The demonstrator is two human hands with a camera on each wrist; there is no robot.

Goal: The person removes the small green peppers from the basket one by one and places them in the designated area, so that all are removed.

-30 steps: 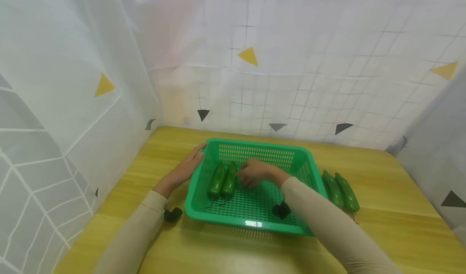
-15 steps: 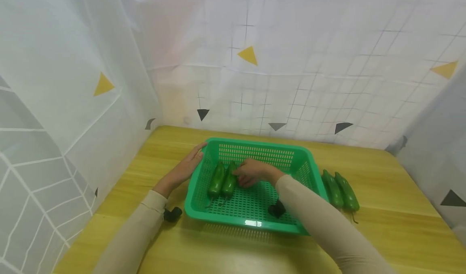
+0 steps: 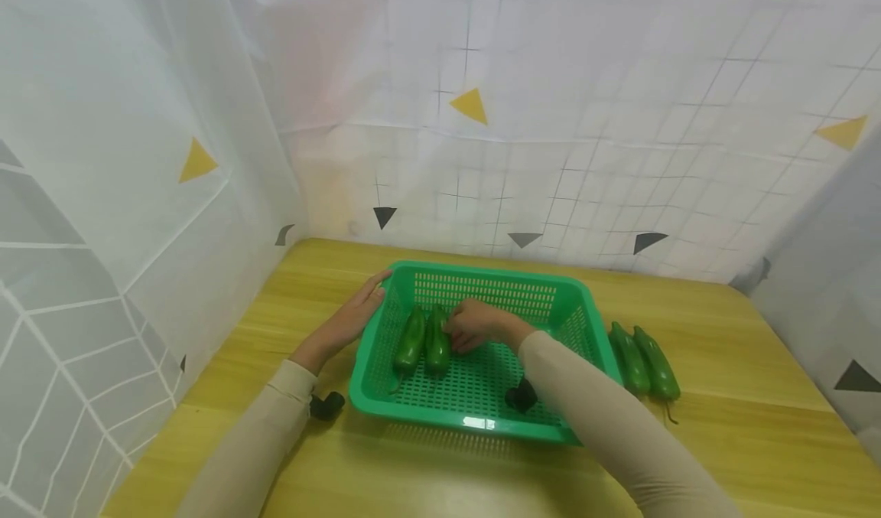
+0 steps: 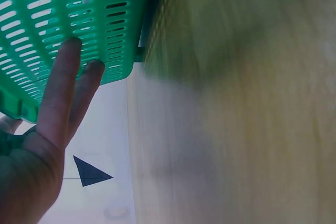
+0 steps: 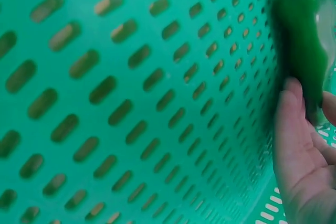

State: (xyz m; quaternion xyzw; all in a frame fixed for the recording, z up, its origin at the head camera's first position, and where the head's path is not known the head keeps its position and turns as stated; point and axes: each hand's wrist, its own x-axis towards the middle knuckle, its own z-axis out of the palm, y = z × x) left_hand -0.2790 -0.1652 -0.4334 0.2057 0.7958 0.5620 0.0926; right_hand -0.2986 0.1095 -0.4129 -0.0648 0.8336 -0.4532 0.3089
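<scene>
A green plastic basket (image 3: 482, 424) with slotted walls stands on the wooden table. Inside, two long green peppers lie side by side: a left pepper (image 3: 411, 342) and a right pepper (image 3: 437, 346), stems toward the near rim. My right hand (image 3: 478, 325) reaches into the basket and pinches the right pepper (image 5: 304, 35) near its narrow tip, thumb on one side and fingers on the other. My left hand (image 3: 354, 317) rests against the basket's left side; in the left wrist view, its straight fingers (image 4: 58, 93) press the outside of the slotted wall.
Two more green peppers (image 3: 645, 361) lie on the table just right of the basket. Black wrist devices sit at the left wrist (image 3: 326, 405) and right wrist (image 3: 521, 395). A white patterned sheet (image 3: 523, 158) hangs behind the wooden table (image 3: 729, 365).
My right hand has moved slightly left onto the right pepper and taken hold of it. That pepper's stem end has swung a little right. The left hand stays at the basket.
</scene>
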